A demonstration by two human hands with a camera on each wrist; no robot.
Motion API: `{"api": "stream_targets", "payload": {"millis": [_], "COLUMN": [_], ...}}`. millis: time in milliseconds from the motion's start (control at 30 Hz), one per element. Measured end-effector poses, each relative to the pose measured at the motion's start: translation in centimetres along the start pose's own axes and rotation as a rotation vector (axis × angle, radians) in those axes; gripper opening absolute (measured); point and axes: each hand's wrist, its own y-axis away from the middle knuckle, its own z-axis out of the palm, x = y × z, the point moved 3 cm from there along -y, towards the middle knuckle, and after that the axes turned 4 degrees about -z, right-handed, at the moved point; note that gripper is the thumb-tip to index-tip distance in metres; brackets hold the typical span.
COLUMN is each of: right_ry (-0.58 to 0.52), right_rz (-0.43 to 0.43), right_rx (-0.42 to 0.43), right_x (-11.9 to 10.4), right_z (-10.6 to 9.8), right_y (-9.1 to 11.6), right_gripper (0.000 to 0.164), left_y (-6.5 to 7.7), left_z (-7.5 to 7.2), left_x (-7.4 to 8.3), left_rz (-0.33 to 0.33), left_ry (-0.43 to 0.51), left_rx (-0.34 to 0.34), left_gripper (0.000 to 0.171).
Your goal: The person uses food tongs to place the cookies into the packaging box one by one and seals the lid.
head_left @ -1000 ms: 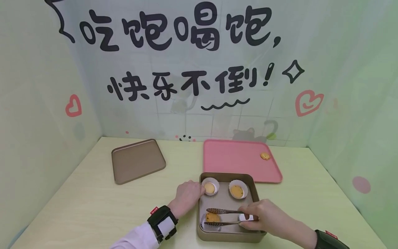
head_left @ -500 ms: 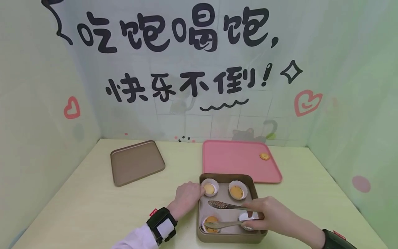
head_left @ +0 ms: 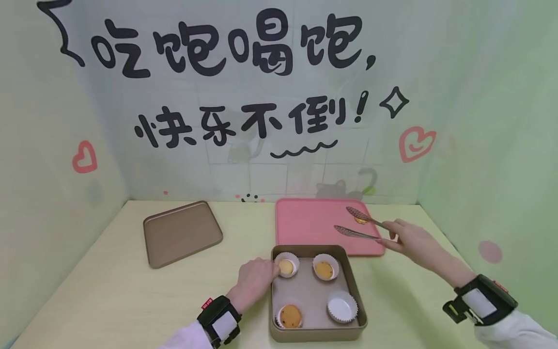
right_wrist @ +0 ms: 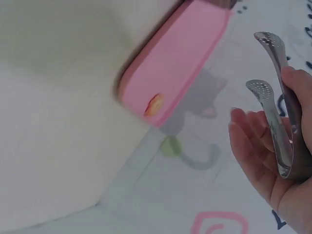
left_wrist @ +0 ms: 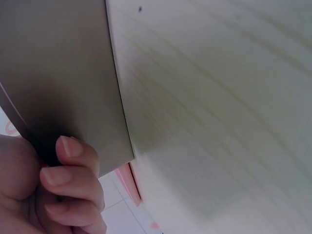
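My left hand (head_left: 254,278) grips the left wall of a deep brown baking tin (head_left: 318,334); in the left wrist view its curled fingers (left_wrist: 73,183) lie against the outer wall. Metal tongs (head_left: 355,233), arms spread with nothing between them, are in my right hand (head_left: 414,242) over the right part of the pink tray (head_left: 305,223). One small cookie (head_left: 361,220) on that tray is partly covered by the tongs in the head view. Inside the tin, paper cups hold cookies at back left (head_left: 285,266), back right (head_left: 324,270) and front left (head_left: 290,316); the front-right paper cup (head_left: 342,308) is bare.
A flat brown tray (head_left: 183,235) lies at the back left of the pale wooden table (head_left: 109,291). The tin stands right in front of the pink tray. Printed curtain walls (head_left: 244,184) enclose the table at the back and sides.
My right hand has swung from the tin's front up and right, carrying the tongs over the pink tray. The front-right cup now shows fully. My left hand keeps its grip on the tin.
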Motion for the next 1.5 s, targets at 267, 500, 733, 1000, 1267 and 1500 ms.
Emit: {"api": "stream_targets", "payload": {"millis": [267,500,733,1000,1267,1500], "right_ry": [-0.029,-0.103,-0.167,-0.137,-0.194,-0.208], "right_rz": [0.136,0.224,0.3,0.288,0.31,0.323], "right_rx": [-0.2,-0.309,-0.352,-0.342,-0.348,-0.334], "right_x": [6.8,9.3,10.6,10.2,9.8,10.3], "right_z": [2.1,3.7,5.4,6.0,6.0,6.4], "right_y": [-1.3,-2.6,-3.3,-3.7,-3.8,-3.7], "right_gripper": [0.024,0.029,0.03,0.033,0.033,0.032], "left_y": [0.0,0.0,0.0,0.1,0.0,0.0], "left_z": [0.1,0.2,0.1,0.0,0.0,-0.1], "left_x": [0.2,0.3,0.4,0.3,0.0,0.0], "left_rz": [0.003,0.012,0.001,-0.02,-0.015,-0.016], "left_ry": [-0.001,-0.005,-0.005,0.017,0.03,0.021], "left_rx": [0.003,0.013,0.005,-0.003,0.003,0.007], "left_gripper": [0.031,0.032,0.032,0.033,0.033,0.034]}}
